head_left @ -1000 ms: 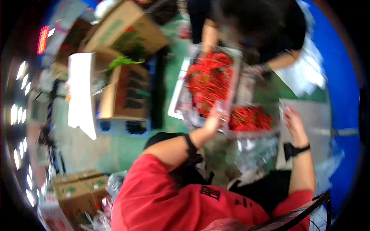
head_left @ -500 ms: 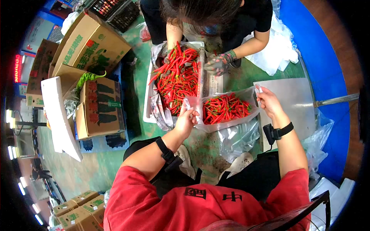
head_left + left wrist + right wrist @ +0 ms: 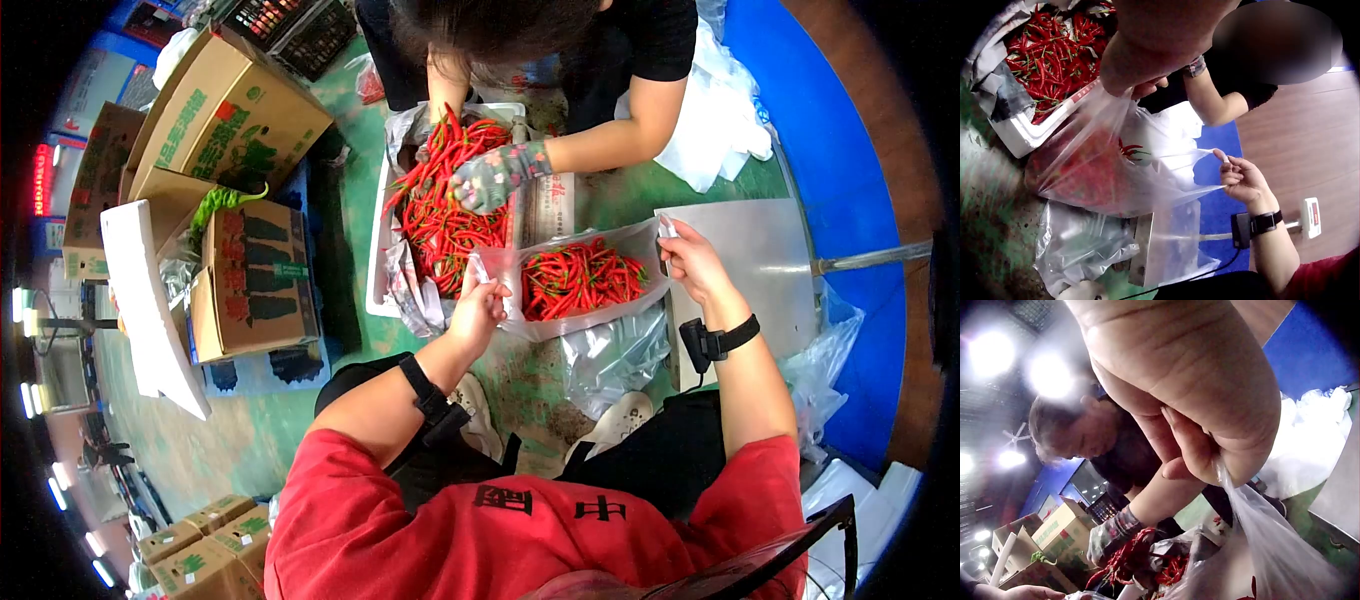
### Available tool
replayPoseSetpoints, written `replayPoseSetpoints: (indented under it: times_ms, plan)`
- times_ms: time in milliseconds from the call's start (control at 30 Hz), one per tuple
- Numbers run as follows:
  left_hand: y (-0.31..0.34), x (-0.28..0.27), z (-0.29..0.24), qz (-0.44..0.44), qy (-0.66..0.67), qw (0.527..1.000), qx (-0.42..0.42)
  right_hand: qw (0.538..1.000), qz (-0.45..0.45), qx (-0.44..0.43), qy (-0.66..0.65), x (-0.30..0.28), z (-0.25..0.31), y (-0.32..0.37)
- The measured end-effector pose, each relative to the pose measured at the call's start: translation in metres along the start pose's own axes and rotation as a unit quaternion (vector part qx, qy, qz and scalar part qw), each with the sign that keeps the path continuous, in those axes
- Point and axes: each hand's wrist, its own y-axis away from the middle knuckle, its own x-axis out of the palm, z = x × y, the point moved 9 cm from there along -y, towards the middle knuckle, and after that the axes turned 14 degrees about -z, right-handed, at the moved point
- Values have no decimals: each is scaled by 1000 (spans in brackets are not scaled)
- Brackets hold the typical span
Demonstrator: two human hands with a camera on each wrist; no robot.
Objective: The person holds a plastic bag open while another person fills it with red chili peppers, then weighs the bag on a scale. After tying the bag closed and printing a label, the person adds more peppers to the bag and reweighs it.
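A clear plastic bag (image 3: 560, 326) hangs stretched between both hands, with a heap of red chili peppers (image 3: 585, 280) in its bottom. My left hand (image 3: 478, 315) pinches one side of the bag's mouth, beside the foam box. On the opposite side, my right hand (image 3: 695, 262) grips a bunched edge of the plastic between thumb and fingers. In the right wrist view the gathered film (image 3: 1266, 519) runs down from those fingers. Taut folds of the bag (image 3: 1104, 187) reach across to the right hand in the left wrist view.
Another person's gloved hand (image 3: 500, 178) is over chilies in a newspaper-lined white foam box (image 3: 377, 265). A metal plate (image 3: 750, 270) lies at the right, and empty-looking plastic (image 3: 615, 365) spreads below the bag. Cardboard boxes (image 3: 255, 280) stand at the left.
The head view has swung and steadied. Both my hands keep hold of the bag. The other person's gloved hand has moved left, from beside the foam box to over its chilies.
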Motion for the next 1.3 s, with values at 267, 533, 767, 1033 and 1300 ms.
replayPoseSetpoints:
  times_ms: [267,533,767,1033,1300]
  plan:
    - [-2,-1,1,-2,16,1000,-9,1000,-3,-2,10,2,3,3]
    - [0,-3,1,-18,14,1000,-9,1000,-5,-6,14,2,2,2]
    - [-2,-1,1,14,6,1000,-3,1000,-3,-8,18,2,2,3]
    - [-2,-3,3,-4,19,1000,-16,1000,3,-8,20,2,3,5]
    - [-1,-3,1,-10,36,999,-18,1000,-15,-16,21,-4,1,1]
